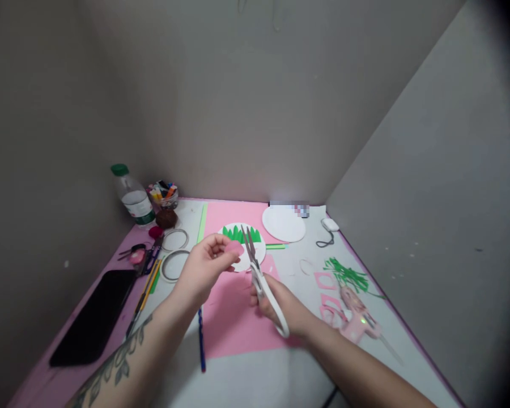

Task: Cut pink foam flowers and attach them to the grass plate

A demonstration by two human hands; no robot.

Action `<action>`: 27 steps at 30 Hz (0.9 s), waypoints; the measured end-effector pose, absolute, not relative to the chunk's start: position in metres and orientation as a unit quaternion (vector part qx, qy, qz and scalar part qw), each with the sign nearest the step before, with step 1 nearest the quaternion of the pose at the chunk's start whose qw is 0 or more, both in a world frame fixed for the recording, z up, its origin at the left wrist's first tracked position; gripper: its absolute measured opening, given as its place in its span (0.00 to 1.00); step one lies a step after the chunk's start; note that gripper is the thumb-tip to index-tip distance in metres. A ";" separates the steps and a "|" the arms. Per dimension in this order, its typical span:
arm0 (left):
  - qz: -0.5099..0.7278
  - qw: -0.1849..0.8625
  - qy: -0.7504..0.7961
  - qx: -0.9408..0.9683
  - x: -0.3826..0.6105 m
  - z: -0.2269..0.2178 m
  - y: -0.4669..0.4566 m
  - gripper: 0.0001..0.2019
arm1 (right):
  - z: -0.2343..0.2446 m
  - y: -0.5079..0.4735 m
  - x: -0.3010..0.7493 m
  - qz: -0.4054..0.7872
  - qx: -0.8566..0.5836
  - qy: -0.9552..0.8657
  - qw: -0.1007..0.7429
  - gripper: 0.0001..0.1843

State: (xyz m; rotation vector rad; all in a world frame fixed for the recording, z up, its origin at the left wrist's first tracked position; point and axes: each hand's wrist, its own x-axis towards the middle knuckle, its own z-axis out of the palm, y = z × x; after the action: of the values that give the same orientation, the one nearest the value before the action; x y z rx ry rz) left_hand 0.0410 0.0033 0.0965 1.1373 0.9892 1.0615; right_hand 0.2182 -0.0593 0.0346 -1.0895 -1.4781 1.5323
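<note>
A white-covered table (181, 377) fills the corner between the walls. Pink paper (223, 337) runs down its middle from the far edge. Along the left edge lies a black flat device (97, 317), and a clear bottle (130, 190) with a green cap stands at the far left corner. Near the right edge sit a pink glue gun (359, 328) with a small green light and, just beyond it, a heap of green paper shreds (348, 275).

The right hand (289, 305) has its fingers closed around the white handles of the scissors (259, 277), whose blades are narrowly parted and point toward the far edge. A plain white disc (284, 224) lies near that edge, right of centre. A smaller white disc (261, 251) bearing green grass-shaped cutouts rests on the pink paper, beneath the blades in this view. Smallest is the pink paper piece (234, 248), pinched between the left hand's (210, 260) thumb and fingers, just left of the blades above the table's middle.
</note>
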 end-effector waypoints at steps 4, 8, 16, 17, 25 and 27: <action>0.462 0.592 0.438 0.495 0.042 0.099 0.003 0.10 | 0.033 -0.062 0.215 0.623 -0.420 -0.560 0.350 0.23; 0.458 0.600 0.430 0.495 0.044 0.098 0.001 0.10 | 0.036 -0.064 0.210 0.625 -0.427 -0.546 0.358 0.24; 0.450 0.605 0.436 0.492 0.045 0.098 -0.002 0.10 | 0.032 -0.065 0.209 0.618 -0.425 -0.547 0.372 0.24; 0.447 0.605 0.437 0.493 0.045 0.099 -0.002 0.10 | 0.031 -0.064 0.209 0.619 -0.423 -0.547 0.373 0.25; 0.443 0.601 0.436 0.503 0.043 0.098 -0.002 0.10 | 0.029 -0.064 0.211 0.612 -0.430 -0.556 0.363 0.24; 0.445 0.595 0.439 0.505 0.043 0.098 -0.001 0.10 | 0.030 -0.064 0.211 0.618 -0.429 -0.546 0.369 0.24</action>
State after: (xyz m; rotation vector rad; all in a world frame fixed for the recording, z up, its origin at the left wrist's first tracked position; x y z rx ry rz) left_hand 0.0427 -0.0013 0.0976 1.1737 1.0193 1.0347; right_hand 0.2105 -0.0641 0.0297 -1.1015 -1.4006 1.5877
